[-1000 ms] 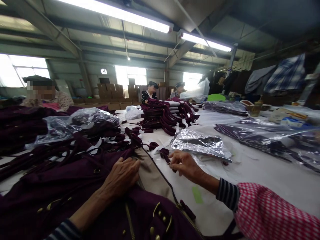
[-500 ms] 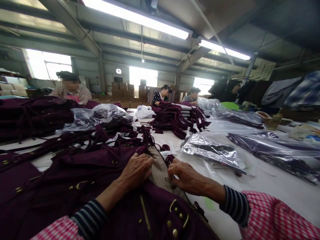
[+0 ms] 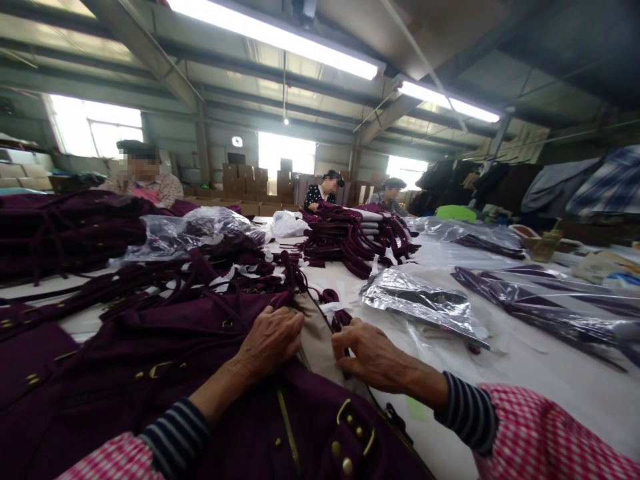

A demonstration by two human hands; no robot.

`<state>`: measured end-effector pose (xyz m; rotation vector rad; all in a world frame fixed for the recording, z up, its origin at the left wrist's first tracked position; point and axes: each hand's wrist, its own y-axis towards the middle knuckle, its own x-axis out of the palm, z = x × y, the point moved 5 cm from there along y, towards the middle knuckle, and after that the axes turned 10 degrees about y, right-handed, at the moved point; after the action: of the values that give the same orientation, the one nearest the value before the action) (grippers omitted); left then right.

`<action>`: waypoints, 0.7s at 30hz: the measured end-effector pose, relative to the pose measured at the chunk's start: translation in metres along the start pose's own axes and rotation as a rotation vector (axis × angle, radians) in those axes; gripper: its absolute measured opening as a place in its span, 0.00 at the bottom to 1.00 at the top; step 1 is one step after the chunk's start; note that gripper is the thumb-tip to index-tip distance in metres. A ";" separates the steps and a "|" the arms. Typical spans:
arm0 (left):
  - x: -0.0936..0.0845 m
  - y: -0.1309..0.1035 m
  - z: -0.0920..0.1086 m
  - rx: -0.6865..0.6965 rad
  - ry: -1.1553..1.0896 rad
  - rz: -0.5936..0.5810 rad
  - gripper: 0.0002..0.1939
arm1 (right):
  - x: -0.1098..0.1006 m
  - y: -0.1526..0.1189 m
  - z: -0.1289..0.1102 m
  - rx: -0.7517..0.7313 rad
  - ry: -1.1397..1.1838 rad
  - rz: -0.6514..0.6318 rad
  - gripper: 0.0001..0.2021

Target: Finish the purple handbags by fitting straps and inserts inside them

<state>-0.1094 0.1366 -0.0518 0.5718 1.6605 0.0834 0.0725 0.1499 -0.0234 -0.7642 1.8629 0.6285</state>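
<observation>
A dark purple bag (image 3: 235,413) with gold zips and buckles lies in front of me, its beige lining (image 3: 314,333) showing between my hands. My left hand (image 3: 274,337) is closed on the purple fabric at the left side of the lining. On the right, my right hand (image 3: 367,353) has its fingers bent and closed on the edge of the bag; its fingertips are partly hidden. A rolled purple strap (image 3: 331,297) with white wrapping lies just beyond my right hand.
Purple straps (image 3: 200,280) with white paper scraps lie beyond the bag. Stacked purple bags (image 3: 70,230) are at the left, more purple pieces (image 3: 350,233) at the centre back. Plastic-wrapped items (image 3: 425,300) lie on the white table (image 3: 525,393). Several people sit across.
Both hands have shifted very slightly left with the bag edges still held. At the back right, the raised clear plastic has dropped down, and the person behind it shows more.
</observation>
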 end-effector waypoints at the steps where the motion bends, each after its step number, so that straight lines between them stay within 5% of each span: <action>1: 0.000 0.000 0.000 -0.004 0.000 0.001 0.03 | 0.003 -0.002 -0.005 -0.007 -0.080 -0.044 0.04; 5: 0.000 0.000 0.000 -0.010 0.003 0.003 0.04 | 0.016 -0.002 -0.013 -0.075 -0.305 -0.115 0.05; 11: 0.000 0.001 0.000 0.004 0.003 -0.001 0.04 | 0.029 0.007 -0.003 -0.118 -0.243 -0.151 0.06; 17: 0.001 0.000 -0.001 -0.016 0.002 -0.002 0.05 | 0.031 0.033 0.002 -0.279 -0.315 0.063 0.10; 21: 0.000 0.000 -0.002 -0.020 0.003 -0.008 0.05 | 0.038 0.042 0.001 -0.342 -0.229 0.027 0.06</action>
<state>-0.1111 0.1371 -0.0517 0.5500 1.6637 0.0946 0.0297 0.1698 -0.0554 -0.8479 1.5763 1.0258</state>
